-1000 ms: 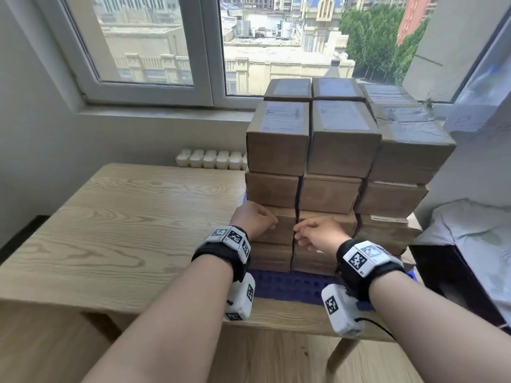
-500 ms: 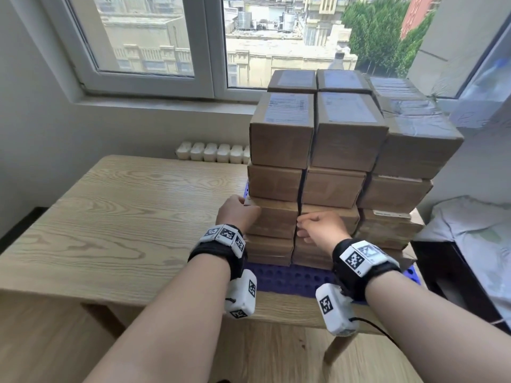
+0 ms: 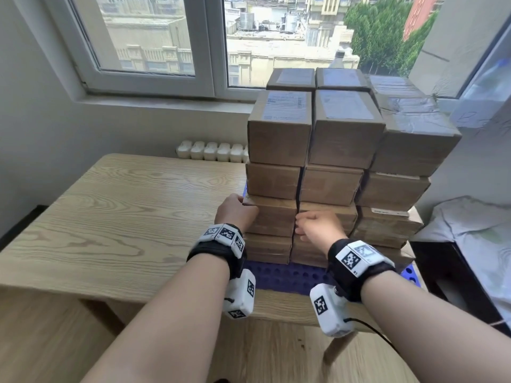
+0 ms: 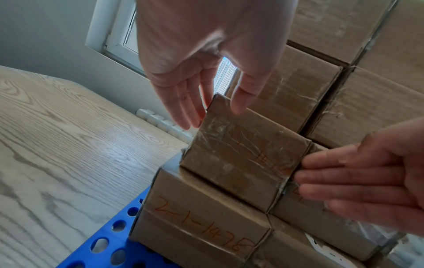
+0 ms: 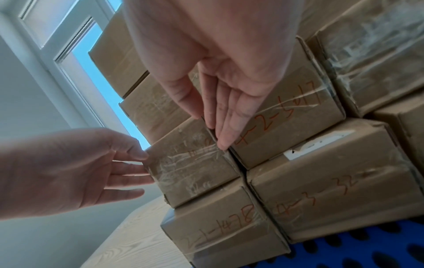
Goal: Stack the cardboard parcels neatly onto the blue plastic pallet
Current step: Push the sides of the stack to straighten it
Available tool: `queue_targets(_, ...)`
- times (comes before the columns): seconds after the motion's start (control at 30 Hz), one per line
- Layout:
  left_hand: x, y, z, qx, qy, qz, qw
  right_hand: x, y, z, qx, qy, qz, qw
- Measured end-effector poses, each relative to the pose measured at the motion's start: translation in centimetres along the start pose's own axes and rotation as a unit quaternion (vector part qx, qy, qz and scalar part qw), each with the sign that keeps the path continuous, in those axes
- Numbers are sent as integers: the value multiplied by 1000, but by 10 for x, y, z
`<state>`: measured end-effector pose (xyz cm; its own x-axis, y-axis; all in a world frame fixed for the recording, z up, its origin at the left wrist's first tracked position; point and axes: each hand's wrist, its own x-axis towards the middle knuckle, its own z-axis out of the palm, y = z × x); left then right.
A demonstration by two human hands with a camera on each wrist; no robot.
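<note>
Cardboard parcels stand several layers high on the blue plastic pallet [image 3: 287, 275] [image 4: 110, 241] [image 5: 367, 250]. Both my hands are at the taped parcel [image 3: 273, 217] [image 4: 243, 156] [image 5: 192, 166] in the second layer of the front left column. My left hand [image 3: 236, 214] [image 4: 213, 112] has straight fingers along the parcel's left side and its thumb at the upper front corner. My right hand [image 3: 315, 230] [image 5: 211, 128] touches the parcel's right edge, its straight fingertips at the gap to the neighbouring parcel. The parcel sits slightly askew on the box marked 2-1-1478 [image 4: 197, 226].
The pallet lies at the right end of a wooden table [image 3: 124, 217], near its front edge. A white segmented tray [image 3: 213, 150] sits by the wall under the window. To the right are a dark cabinet [image 3: 448, 272] and bedding [image 3: 475, 230].
My left hand has slid from the parcel's front to its left edge. The right hand stays at the gap between the columns. The head view has moved closer.
</note>
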<state>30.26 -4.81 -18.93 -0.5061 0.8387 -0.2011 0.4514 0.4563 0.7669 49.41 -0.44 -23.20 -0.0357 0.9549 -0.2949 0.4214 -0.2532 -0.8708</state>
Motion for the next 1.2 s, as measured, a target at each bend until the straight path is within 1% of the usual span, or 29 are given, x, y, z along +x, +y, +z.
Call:
queue_targets(0.13,0,0,1,-1,2,-1,1000,-29,-26,-3,33,-7,18,999)
queue_targets(0.2,-1,0,2,0,5,-3,1000,-34,-31,-5,52,-18,27,998)
queue_targets(0.3,-1,1,2,4,10,-8,1000,-34,-31,-7,57,-42,28,997)
queue_targets(0.5,-4,-1,0,2,25,-21,999,-39,-33,-8,62,-61,36,995)
queue_targets(0.77,-10,-1,-2,4,35,-26,999,-40,-29,-9,64,-70,32,995)
queue_targets(0.93,-15,1,-3,8,35,-18,999,-46,-29,-10,38,-72,15,997)
queue_targets(0.97,-18,2,-4,13,47,-19,999,-47,-29,-11,26,-70,10,997)
queue_targets(1.03,-24,7,-5,24,98,-13,995,-48,-28,-14,8,-54,1,999)
queue_targets(1.1,-32,17,-6,35,140,3,990,-40,-23,-21,8,-15,0,1000)
queue_targets(1.13,-37,23,-6,43,139,13,989,-32,-16,-26,9,6,-2,1000)
queue_targets(1.2,-44,36,0,58,103,46,992,-18,-6,-40,8,45,-13,999)
